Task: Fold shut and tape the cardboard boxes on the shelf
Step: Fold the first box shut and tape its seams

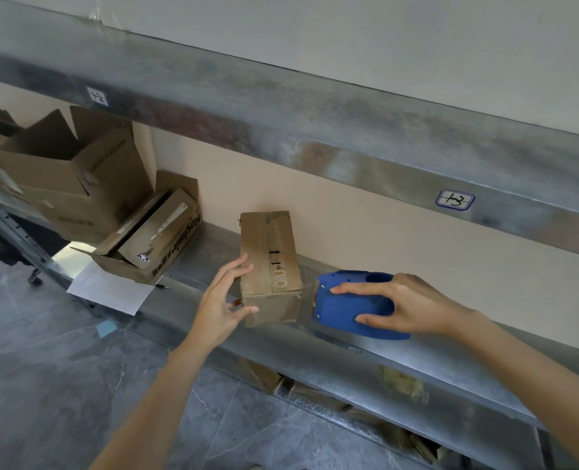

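Note:
A small brown cardboard box (269, 266) with its top flaps folded down stands on the metal shelf (416, 361), a strip of tape along its top. My left hand (225, 300) holds the box at its near left corner, fingers on the top edge and thumb on the front face. My right hand (403, 305) grips a blue tape dispenser (352, 303) just right of the box, its front end close to the box's right side. Further left on the shelf, a large open box (74, 171) and a smaller open box (152, 239) lean together.
A white sheet of paper (111, 290) hangs over the shelf's front edge by the open boxes. An upper shelf beam (315, 130) with handwritten labels runs overhead. Below the shelf lie more cardboard pieces (315, 391). The floor (44, 368) is grey stone.

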